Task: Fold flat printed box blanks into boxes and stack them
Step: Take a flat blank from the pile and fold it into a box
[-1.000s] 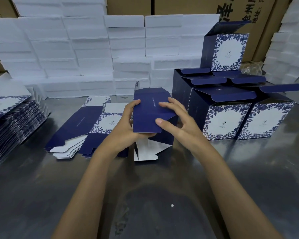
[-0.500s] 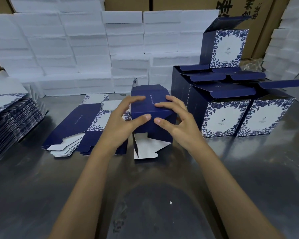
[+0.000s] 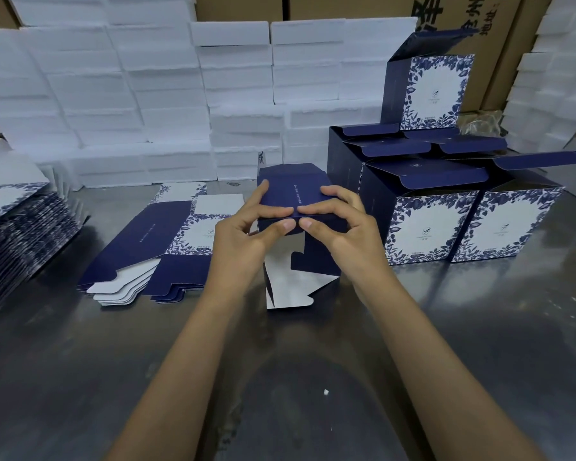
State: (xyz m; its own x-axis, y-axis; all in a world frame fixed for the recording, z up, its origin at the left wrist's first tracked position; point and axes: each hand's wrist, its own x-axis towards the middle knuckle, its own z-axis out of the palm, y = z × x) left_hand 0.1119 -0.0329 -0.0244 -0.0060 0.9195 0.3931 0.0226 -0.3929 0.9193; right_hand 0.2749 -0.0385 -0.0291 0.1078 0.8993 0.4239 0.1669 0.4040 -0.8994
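At 9 o'clock, tall pile of flat blanks [image 3: 20, 241] on steel table [image 3: 80, 377]. Smaller blank stack [image 3: 153, 247] at 10 o'clock. Centre: L hand [image 3: 243, 241] & R hand [image 3: 343, 234] both pinch the half-folded navy box [image 3: 293, 194], fingers on top panel, thumbs on front edge; white flap [image 3: 293, 287] touches table. At 2 o'clock, folded boxes [image 3: 446, 207], one stacked on top [image 3: 429, 91].
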